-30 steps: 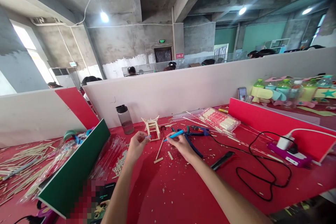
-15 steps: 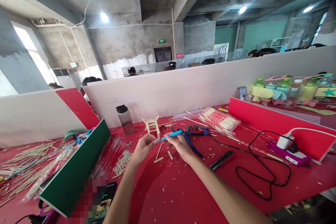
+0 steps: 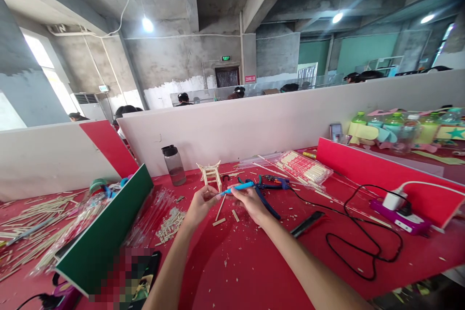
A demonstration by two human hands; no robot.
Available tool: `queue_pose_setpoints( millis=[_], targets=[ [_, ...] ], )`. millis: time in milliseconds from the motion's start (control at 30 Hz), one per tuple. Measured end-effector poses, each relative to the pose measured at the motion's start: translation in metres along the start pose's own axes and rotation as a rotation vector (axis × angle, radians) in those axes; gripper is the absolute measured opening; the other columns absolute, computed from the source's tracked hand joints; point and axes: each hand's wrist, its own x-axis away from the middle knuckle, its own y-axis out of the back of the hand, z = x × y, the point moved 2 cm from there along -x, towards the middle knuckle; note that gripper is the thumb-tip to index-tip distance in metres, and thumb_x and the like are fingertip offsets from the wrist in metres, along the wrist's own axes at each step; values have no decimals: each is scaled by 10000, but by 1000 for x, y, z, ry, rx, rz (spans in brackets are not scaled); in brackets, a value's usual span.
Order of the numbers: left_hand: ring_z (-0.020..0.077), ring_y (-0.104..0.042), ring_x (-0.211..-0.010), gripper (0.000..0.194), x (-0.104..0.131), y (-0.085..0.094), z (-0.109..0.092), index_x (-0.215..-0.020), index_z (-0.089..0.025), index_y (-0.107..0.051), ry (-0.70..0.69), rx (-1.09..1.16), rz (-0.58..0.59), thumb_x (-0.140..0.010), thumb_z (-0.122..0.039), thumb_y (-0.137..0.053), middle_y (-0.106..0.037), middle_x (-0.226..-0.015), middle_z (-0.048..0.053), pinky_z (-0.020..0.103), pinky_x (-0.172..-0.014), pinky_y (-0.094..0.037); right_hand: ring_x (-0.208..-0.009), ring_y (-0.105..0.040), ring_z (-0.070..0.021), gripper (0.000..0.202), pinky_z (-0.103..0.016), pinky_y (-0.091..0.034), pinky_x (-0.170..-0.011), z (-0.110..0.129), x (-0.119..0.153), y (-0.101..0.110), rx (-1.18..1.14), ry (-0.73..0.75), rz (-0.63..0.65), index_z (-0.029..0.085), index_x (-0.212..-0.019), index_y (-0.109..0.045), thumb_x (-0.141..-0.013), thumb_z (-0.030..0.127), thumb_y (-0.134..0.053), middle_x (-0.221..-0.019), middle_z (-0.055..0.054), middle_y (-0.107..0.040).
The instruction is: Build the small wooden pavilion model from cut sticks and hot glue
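Observation:
A slim blue pen [image 3: 241, 186] is held level above the red table, between my two hands. My right hand [image 3: 250, 202] pinches its barrel, and the far end sticks out past the fingers. My left hand [image 3: 201, 204] has thumb and fingers closed at the narrow left end; its very tip is hidden there. Just behind the hands stands a small frame built of wooden sticks [image 3: 209, 172], upright on the table. Short stick pieces [image 3: 219, 222] lie below the hands. Blue-handled pliers [image 3: 269, 205] rest beyond my right hand.
A water bottle [image 3: 173, 165] stands at the back left, near a heap of cut stick bits [image 3: 170, 226]. Bagged sticks [image 3: 303, 168] lie back right. A black cable [image 3: 350, 218] loops from a purple power strip [image 3: 401, 218]. A green divider [image 3: 109, 227] borders the left.
The pen has shifted very slightly to the right, still between both hands. The camera view has tilted a little; nothing else has visibly moved.

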Motion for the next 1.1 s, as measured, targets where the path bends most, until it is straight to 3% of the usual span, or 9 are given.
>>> queue_pose_setpoints(
  millis=[233,700,767,867,967,1067,1100],
  targets=[
    [140,-601,-663,399,0,-5,4,-789,-158,-611,-4,24,-3,-691,-501,-790,-681,-697,5,241,-642,-431,-870,-724,-287,387,-337,-529,-658,3,3,-1,42,1,49,213,-904,-728,-698,536,-780,-895,-69,-765],
    [130,-588,-630,355,3,-10,8,-721,-161,-605,-48,46,-70,-710,-465,-787,-666,-672,1,239,-625,-444,-702,-654,-230,350,-325,-519,-571,1,5,-10,120,84,-63,223,-865,-699,-696,527,-737,-783,-38,-710],
    [126,-587,-625,346,2,-13,7,-731,-160,-603,-45,59,-47,-718,-455,-785,-668,-678,1,233,-617,-441,-680,-649,-228,354,-321,-508,-557,4,3,-11,135,96,-67,214,-836,-679,-712,544,-716,-752,-40,-698],
    [131,-588,-616,347,0,-19,6,-786,-160,-607,-26,28,77,-736,-462,-770,-672,-683,8,229,-602,-429,-652,-646,-217,371,-317,-509,-554,9,0,-8,157,66,-35,204,-816,-637,-768,572,-649,-755,-50,-690],
    [146,-606,-655,310,-1,-17,9,-887,-158,-636,-43,-190,168,-835,-463,-663,-691,-748,33,234,-620,-433,-591,-619,-189,353,-296,-484,-527,17,-1,0,276,106,-25,209,-940,-610,-849,546,-559,-753,-32,-673],
    [166,-649,-738,189,-1,-1,20,-898,-195,-668,20,-718,64,-886,-361,-580,-724,-834,41,228,-656,-431,-590,-615,-186,341,-282,-457,-570,23,0,9,648,174,-30,208,-1139,-570,-899,445,-526,-701,-7,-652],
    [185,-663,-768,125,0,5,24,-880,-198,-677,55,-800,32,-857,-299,-606,-732,-847,51,235,-664,-421,-635,-637,-198,354,-288,-458,-616,23,1,12,825,174,-23,201,-1193,-558,-900,398,-539,-714,-17,-665]
  ],
)
